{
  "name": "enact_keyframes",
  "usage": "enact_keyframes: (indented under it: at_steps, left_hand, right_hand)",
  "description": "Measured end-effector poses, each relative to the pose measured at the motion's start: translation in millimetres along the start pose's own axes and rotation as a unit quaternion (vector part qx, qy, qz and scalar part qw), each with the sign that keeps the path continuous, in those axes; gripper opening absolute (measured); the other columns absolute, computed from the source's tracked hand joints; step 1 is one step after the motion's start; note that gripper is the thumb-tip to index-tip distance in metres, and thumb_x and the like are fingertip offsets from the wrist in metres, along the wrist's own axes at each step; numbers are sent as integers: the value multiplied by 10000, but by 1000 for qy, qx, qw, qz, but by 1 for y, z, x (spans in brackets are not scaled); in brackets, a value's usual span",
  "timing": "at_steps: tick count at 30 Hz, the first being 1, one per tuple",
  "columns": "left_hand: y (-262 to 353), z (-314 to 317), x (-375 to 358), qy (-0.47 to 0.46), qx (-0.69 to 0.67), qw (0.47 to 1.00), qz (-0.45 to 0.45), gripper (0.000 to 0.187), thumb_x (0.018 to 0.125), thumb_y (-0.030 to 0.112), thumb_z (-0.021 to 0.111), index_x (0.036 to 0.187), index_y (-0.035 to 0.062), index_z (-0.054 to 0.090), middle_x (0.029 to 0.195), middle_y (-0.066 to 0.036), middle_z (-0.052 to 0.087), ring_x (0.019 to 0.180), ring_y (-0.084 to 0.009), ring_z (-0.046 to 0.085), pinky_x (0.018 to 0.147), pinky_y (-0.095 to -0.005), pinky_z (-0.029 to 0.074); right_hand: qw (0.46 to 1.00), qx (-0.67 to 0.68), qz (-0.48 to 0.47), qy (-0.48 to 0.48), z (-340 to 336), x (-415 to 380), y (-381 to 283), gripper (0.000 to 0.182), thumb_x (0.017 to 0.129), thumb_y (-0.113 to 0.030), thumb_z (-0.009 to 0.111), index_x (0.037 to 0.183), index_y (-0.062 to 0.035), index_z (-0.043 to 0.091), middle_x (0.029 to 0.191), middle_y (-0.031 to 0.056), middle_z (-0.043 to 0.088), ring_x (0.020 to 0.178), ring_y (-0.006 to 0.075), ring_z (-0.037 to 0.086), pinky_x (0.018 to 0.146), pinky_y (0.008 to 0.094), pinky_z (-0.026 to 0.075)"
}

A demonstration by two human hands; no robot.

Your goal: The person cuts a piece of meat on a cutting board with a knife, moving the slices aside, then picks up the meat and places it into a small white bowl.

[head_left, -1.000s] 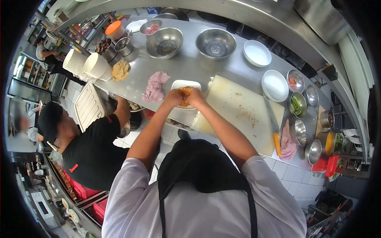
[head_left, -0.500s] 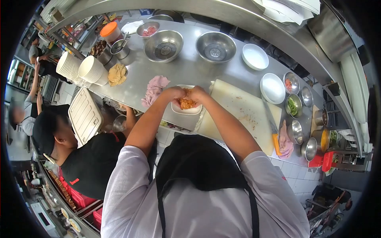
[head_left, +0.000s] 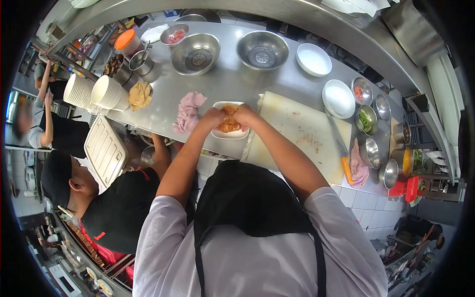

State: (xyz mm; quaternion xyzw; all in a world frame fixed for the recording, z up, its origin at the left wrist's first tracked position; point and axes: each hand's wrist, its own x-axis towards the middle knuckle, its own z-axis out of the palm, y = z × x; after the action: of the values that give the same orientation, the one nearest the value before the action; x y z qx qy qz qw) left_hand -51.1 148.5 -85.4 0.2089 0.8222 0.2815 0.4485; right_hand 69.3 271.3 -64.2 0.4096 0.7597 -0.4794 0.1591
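Observation:
A small white dish sits on the steel counter in front of me, with orange-brown food in it that looks like cut fried meat. From the left, my left hand reaches over the rim, its fingers closed against the food. Opposite it, my right hand presses on the food's other side, fingers also curled. The fingertips are partly hidden. Left of the dish lies a crumpled pink cloth; a white cutting board with crumbs is close by my right forearm.
A knife with an orange handle lies along the board's right side. White bowls and metal bowls stand behind and to the right. Stacked paper cups are at left. A co-worker in black bends close on my left.
The view has shifted slightly. My hands have drawn a little apart, showing more of the food between them. The co-worker on the left has turned their head.

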Motion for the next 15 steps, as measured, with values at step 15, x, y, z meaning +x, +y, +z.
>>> enact_keyframes:
  at_steps: [15]
  left_hand:
    - [-41,10,33,98,87,984,121,368,916,245,665,1094,-60,769,898,-255,776,795,-339,801,695,-411,651]
  right_hand:
    - [991,-93,-84,50,6,-14,0,351,931,-255,704,1127,29,764,1073,244,781,993,342,782,859,442,620]
